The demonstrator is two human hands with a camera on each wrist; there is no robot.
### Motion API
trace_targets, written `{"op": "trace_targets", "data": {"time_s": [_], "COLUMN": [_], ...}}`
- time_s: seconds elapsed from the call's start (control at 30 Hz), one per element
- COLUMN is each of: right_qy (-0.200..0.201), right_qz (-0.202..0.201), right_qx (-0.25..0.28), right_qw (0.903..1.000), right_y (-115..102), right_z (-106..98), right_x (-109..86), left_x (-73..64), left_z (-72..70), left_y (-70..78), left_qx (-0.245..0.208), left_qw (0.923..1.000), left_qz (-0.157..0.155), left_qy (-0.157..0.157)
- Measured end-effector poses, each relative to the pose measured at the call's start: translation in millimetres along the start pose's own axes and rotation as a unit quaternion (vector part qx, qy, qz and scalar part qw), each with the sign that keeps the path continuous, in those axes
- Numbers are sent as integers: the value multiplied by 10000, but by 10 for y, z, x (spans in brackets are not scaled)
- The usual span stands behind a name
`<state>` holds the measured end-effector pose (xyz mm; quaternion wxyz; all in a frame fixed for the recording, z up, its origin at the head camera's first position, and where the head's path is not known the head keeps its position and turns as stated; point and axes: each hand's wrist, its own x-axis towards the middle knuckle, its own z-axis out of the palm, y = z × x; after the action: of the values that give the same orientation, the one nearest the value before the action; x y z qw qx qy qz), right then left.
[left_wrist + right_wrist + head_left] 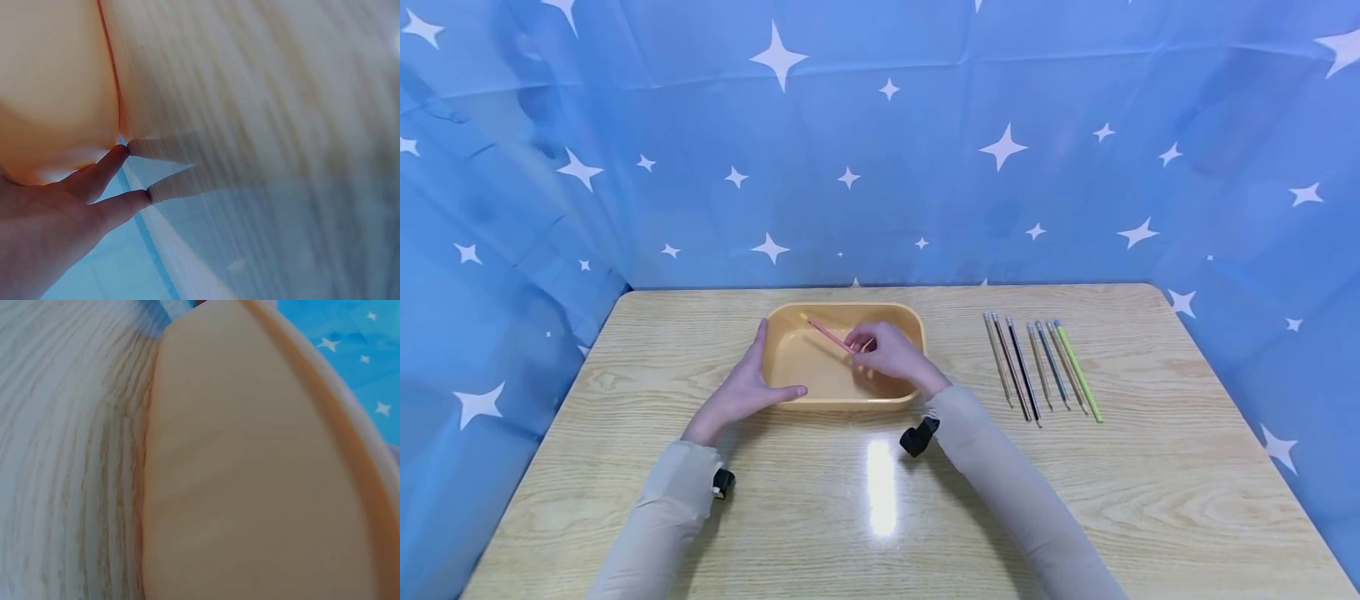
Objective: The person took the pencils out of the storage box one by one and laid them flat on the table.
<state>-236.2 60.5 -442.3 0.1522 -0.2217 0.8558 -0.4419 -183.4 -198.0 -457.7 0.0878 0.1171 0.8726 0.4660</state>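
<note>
An orange-tan plastic bin point(805, 403) sits at the back of the table, left of centre. My right hand point(891, 350) reaches over its front right part and pinches a pink pencil point(829, 334) by its near end. The pencil slants up to the left inside the bin. At the bin's left end rests my left hand point(747, 383), fingers extended along the side and thumb across the front rim. In the left wrist view, two straight fingers of the left hand point(69, 212) lie by the bin wall point(56, 81). The right wrist view has only the bin's outer wall point(250, 462), without the hand.
Right of the bin, several pencils lie side by side on the wooden table point(1180, 450), among them a dark pencil point(1024, 371) and a lime-green pencil point(1078, 372). A blue curtain point(925, 192) with white stars hangs behind the table and at both sides.
</note>
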Motion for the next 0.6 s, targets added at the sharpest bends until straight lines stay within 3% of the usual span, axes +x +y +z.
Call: {"op": "trace_targets", "data": {"time_s": [0.6], "right_qy": [252], "right_qz": [-522], "right_qx": [382], "right_qw": [9976], "right_y": [-85], "right_z": [-128], "right_x": [-193], "left_x": [-5], "left_z": [-3], "left_y": [-5], "left_qx": [102], "left_qw": [9999], "left_qz": [-44], "left_qy": [-23]}}
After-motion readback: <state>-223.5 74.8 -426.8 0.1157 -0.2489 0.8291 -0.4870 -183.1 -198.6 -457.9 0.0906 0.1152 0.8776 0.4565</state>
